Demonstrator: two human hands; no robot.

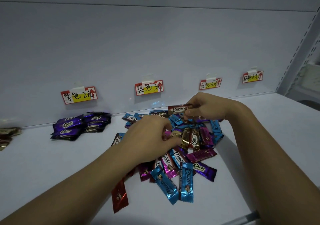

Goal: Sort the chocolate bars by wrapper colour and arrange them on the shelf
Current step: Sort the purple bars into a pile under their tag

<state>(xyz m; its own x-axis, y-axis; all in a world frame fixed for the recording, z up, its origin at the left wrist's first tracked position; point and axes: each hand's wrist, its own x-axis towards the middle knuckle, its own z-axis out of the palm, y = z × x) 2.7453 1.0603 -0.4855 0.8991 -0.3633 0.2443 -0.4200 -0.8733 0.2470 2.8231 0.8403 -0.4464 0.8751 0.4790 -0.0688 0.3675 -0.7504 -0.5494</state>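
A mixed pile of chocolate bars (186, 157) in blue, red, purple, pink and gold wrappers lies on the white shelf (251, 138). My right hand (206, 108) holds a red bar (178, 109) above the far side of the pile. My left hand (152, 136) rests on the pile's middle, its fingers pinched around a small wrapper whose colour I cannot tell. A sorted stack of purple bars (79, 125) sits at the back left under the purple label (78, 95).
Three more price labels hang on the back wall: blue (149, 87), red (210, 83) and pink (252, 76). A few gold and red bars (7, 135) lie at the far left edge. A perforated upright (297, 51) bounds the shelf on the right.
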